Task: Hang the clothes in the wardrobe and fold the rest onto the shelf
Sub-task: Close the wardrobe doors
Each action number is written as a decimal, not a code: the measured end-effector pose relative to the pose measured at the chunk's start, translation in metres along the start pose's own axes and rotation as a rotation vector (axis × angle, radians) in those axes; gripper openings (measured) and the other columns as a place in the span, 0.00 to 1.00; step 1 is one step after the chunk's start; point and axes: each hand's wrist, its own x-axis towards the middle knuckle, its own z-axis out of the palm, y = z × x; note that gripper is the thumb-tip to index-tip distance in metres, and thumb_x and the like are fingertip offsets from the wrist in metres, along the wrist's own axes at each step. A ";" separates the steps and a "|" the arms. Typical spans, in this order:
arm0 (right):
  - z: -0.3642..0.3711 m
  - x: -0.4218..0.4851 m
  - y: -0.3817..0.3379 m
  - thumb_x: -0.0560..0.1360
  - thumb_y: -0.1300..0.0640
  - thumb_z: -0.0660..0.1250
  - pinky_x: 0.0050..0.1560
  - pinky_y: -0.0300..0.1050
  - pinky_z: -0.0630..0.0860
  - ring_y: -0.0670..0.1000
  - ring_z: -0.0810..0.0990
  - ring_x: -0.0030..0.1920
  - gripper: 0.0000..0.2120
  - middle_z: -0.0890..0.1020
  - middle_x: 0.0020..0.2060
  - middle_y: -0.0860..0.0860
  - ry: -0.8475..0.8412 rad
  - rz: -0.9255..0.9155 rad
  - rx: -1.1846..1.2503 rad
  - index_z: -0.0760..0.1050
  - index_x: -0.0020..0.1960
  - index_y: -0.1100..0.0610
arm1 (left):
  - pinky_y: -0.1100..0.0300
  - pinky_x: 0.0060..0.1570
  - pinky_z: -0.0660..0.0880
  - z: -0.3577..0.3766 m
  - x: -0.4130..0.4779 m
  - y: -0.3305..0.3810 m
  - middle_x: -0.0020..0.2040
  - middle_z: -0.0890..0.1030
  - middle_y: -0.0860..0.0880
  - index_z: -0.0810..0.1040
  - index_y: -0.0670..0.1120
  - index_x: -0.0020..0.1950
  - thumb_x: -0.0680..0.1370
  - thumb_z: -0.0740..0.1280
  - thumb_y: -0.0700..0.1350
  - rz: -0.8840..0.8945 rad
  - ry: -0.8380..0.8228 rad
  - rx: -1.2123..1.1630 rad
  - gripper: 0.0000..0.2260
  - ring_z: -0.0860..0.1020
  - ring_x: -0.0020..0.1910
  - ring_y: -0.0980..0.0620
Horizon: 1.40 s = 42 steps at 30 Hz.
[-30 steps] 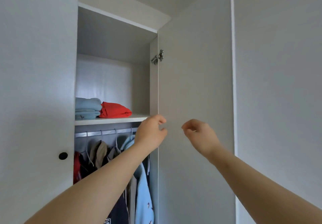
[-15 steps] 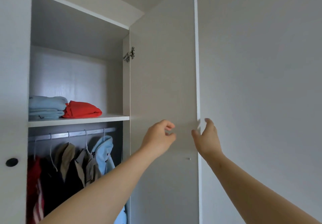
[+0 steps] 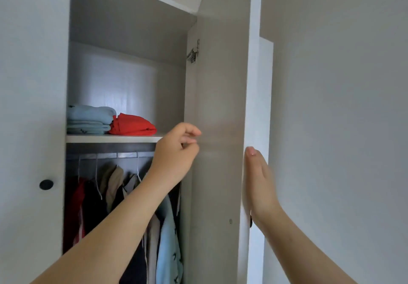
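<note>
From the head camera, the wardrobe stands open on its right side. The right door (image 3: 220,107) is swung out so that its pale free edge faces us, running straight up and down. The right hand (image 3: 260,182) lies flat against the far-right side of that edge, fingers straight and together and pointing up, gripping nothing. The left hand (image 3: 176,151) is raised in front of the door's inner face, near the end of the shelf (image 3: 110,138). Its fingers are curled in toward the palm and hold nothing, and I cannot tell whether it touches the door.

The clothes are all inside. A folded blue stack (image 3: 88,118) and a folded red top (image 3: 132,125) sit side by side on the shelf, touching. Below them, jackets and a light blue garment (image 3: 167,239) hang from the rail (image 3: 110,155). Neither hand carries a garment, so the hanging and folding look finished.

What matters for the next move is the side. The opening lies to the left of the right hand, with the upright door between them, and that hand is the nearer one to the free edge. A push leftward would likely swing the door shut, and the left arm, reaching across the gap, would need to come clear first. The left door (image 3: 33,107), with its black knob (image 3: 46,184), appears closed.
</note>
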 end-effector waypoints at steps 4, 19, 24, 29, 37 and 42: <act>0.051 -0.006 -0.009 0.68 0.40 0.57 0.41 0.28 0.69 0.36 0.70 0.38 0.13 0.71 0.41 0.44 -0.040 -0.068 0.096 0.68 0.47 0.47 | 0.76 0.39 0.70 -0.042 -0.003 -0.005 0.41 0.78 0.57 0.75 0.56 0.42 0.71 0.60 0.32 0.062 0.036 0.109 0.17 0.76 0.41 0.61; 0.264 -0.008 0.010 0.77 0.52 0.61 0.69 0.46 0.56 0.54 0.50 0.74 0.32 0.49 0.75 0.50 -0.519 -0.259 -0.508 0.48 0.76 0.48 | 0.56 0.63 0.63 -0.241 0.009 -0.108 0.67 0.71 0.44 0.74 0.43 0.63 0.77 0.62 0.39 0.119 0.302 0.895 0.14 0.67 0.67 0.44; 0.311 -0.003 0.022 0.79 0.59 0.56 0.72 0.51 0.52 0.58 0.33 0.74 0.38 0.31 0.74 0.50 -0.634 -0.186 -0.621 0.31 0.75 0.48 | 0.47 0.72 0.44 -0.270 0.025 -0.157 0.77 0.44 0.49 0.48 0.50 0.77 0.72 0.59 0.68 -0.107 0.004 1.151 0.41 0.41 0.76 0.48; 0.332 0.016 0.034 0.75 0.62 0.59 0.72 0.52 0.58 0.54 0.36 0.75 0.42 0.32 0.74 0.48 -0.679 -0.177 -0.734 0.34 0.75 0.47 | 0.42 0.70 0.38 -0.272 0.039 -0.200 0.76 0.34 0.50 0.36 0.51 0.76 0.66 0.58 0.74 -0.220 -0.072 1.273 0.50 0.34 0.74 0.46; 0.357 0.035 0.064 0.77 0.53 0.59 0.74 0.52 0.46 0.54 0.36 0.75 0.40 0.32 0.74 0.48 -0.683 -0.214 -0.885 0.33 0.75 0.48 | 0.38 0.67 0.32 -0.265 0.041 -0.240 0.63 0.16 0.51 0.19 0.52 0.65 0.69 0.62 0.69 -0.165 -0.001 1.347 0.52 0.18 0.62 0.45; 0.366 0.038 0.077 0.77 0.50 0.60 0.74 0.53 0.44 0.54 0.35 0.75 0.41 0.31 0.74 0.48 -0.645 -0.247 -0.912 0.32 0.75 0.48 | 0.37 0.66 0.34 -0.262 0.041 -0.249 0.72 0.28 0.48 0.27 0.49 0.69 0.67 0.65 0.68 -0.065 0.082 1.393 0.53 0.25 0.68 0.42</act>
